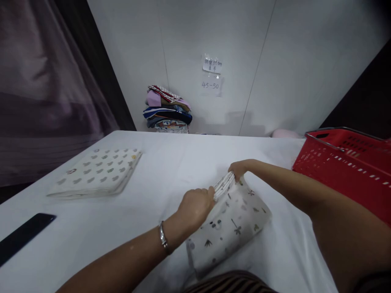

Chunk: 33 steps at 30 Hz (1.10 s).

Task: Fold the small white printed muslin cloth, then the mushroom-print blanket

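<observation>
A folded white cloth (232,224) printed with small palm trees, leaves and dots is tilted up off the table, close to my body. My left hand (197,205), with a silver bracelet at the wrist, is closed on the left end of its layered upper edge. At the right end of that same edge, the fingers of my right hand (240,167) are wrapped around the layers. Several stacked folds show between the two hands. The cloth's lower part hangs toward the tabletop, and some fingertips are hidden behind it.
Another folded cloth (100,169) with a grey pattern lies at the left of the white table (171,158). A dark flat object (26,236) rests nearer. On the right stands a red basket (345,162). Stacked folded clothes (168,112) sit against the back wall, beside paper notes (211,83).
</observation>
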Motion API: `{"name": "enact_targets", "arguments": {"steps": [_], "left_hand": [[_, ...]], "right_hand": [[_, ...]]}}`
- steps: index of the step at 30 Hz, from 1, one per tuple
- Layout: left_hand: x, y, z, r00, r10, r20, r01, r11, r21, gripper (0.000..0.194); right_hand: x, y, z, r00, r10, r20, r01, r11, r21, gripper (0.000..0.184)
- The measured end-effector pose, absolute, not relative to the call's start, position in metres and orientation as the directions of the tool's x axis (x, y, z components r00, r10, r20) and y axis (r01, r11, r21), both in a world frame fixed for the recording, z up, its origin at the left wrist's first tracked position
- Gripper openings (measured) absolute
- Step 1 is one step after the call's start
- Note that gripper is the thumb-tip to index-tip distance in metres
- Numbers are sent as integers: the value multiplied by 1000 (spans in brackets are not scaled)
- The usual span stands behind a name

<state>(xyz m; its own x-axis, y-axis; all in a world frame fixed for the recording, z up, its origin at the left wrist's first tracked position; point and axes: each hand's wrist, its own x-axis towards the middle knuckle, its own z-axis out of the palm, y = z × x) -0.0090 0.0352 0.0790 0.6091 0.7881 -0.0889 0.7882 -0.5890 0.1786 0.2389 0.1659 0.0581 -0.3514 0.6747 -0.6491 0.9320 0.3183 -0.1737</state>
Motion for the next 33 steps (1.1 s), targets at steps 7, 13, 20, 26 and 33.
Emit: {"name": "enact_targets", "arguments": {"steps": [7,13,20,26,33], "left_hand": [[-46,49,106,540,840,-48,833,-525,175,33],[-60,69,166,492,854,167,865,-501,10,41],[-63,84,202,405,801,442,908,-407,-95,31],[-63,55,67,536,794,286,843,-522,-128,12],[-69,21,-24,607,752,255,786,-617,-50,18]], "right_hand": [[249,137,112,-325,737,-593,937,167,-306,48],[255,122,193,-366,822,-436,910,219,-351,36],[244,110,222,-349,891,289,933,359,18,19],[239,74,74,-532,802,272,842,467,272,15],[249,26,-25,-618,749,241,785,606,129,42]]}}
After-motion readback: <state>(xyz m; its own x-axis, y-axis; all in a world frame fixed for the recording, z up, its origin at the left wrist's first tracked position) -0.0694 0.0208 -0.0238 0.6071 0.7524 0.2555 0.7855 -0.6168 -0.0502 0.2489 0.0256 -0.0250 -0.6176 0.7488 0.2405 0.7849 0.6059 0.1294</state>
